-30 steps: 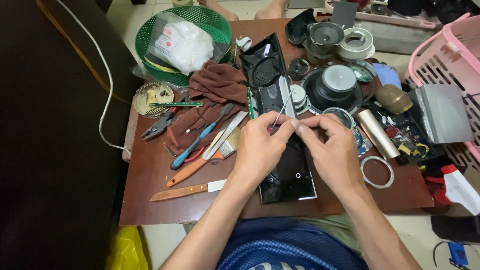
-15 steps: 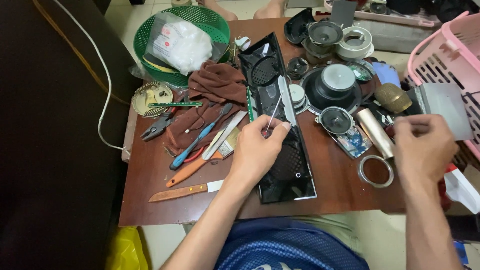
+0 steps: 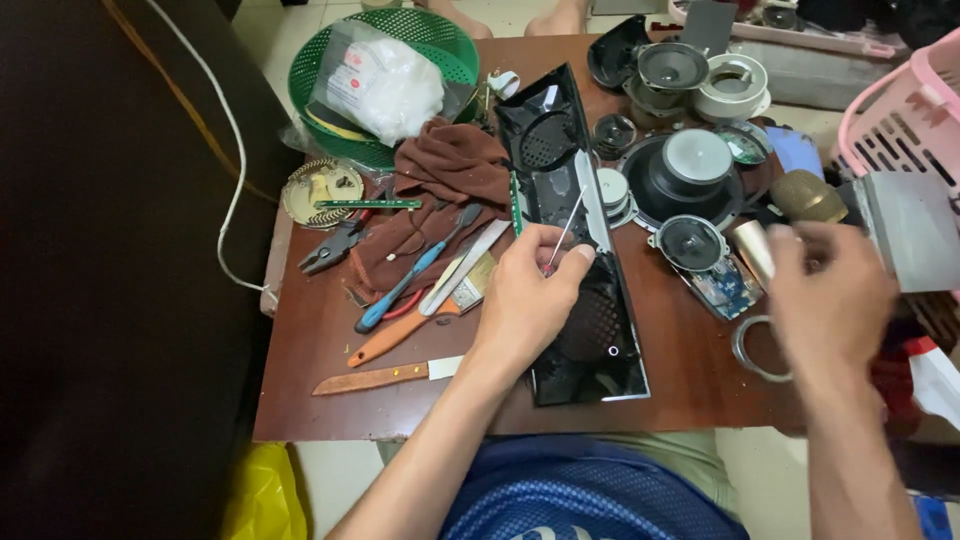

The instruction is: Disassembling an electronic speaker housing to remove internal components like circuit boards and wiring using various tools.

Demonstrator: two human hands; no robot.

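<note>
My left hand (image 3: 525, 300) pinches a thin white swab stick (image 3: 566, 228) over a long black speaker front panel (image 3: 600, 345) lying lengthwise on the brown table (image 3: 330, 410). The stick points up and away from me, above the panel's middle. My right hand (image 3: 835, 295) is off the panel at the table's right side, blurred, with its fingers curled. It hovers by a gold cylinder (image 3: 750, 248) and above a roll of tape (image 3: 748, 352). Whether it holds anything is unclear.
Left of the panel lie a brown cloth (image 3: 450, 170), pliers (image 3: 330, 250), a blue screwdriver (image 3: 400, 290) and two knives (image 3: 375, 378). A green basket (image 3: 330, 60) stands at the back. Speaker drivers (image 3: 690, 175) fill the right; a grey box (image 3: 915, 225) and a pink basket (image 3: 900, 110) stand beyond.
Both hands were together over the panel. My right hand has pulled away to the right side of the table, while my left hand stays on the panel with the swab stick.
</note>
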